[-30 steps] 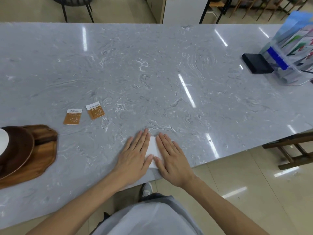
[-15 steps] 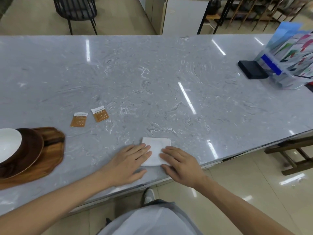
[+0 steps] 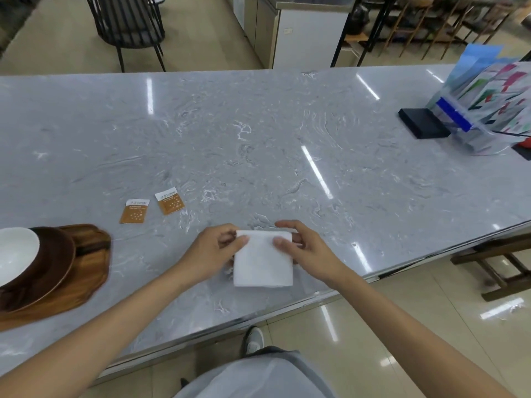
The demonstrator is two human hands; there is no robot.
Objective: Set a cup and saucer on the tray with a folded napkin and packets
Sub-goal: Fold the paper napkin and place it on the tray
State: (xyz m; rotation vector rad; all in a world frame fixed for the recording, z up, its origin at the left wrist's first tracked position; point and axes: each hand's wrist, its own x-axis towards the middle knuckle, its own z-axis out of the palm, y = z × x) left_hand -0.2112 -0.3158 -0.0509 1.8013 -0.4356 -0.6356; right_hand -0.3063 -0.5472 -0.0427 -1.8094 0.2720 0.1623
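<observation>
Both hands (image 3: pixel 212 251) (image 3: pixel 307 248) pinch the white napkin (image 3: pixel 263 262); two packets' (image 3: pixel 135 211) (image 3: pixel 170 203) print is unreadable

Between napkin (image 3: pixel 263 259) and wooden tray (image 3: pixel 86 271) I see bare marble counter (image 3: pixel 258 139). Two brown packets (image 3: pixel 152 206) lie just beyond that lane. Saucer (image 3: pixel 48 268) and white cup (image 3: pixel 15 254) occupy the tray's left part. Black box (image 3: pixel 422 126) and brochure holder (image 3: pixel 482 110) stand far right.

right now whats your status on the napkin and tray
Both hands, left and right, pinch the napkin by its top corners. Tray holds saucer and cup. Two packets lie on the counter.
</observation>
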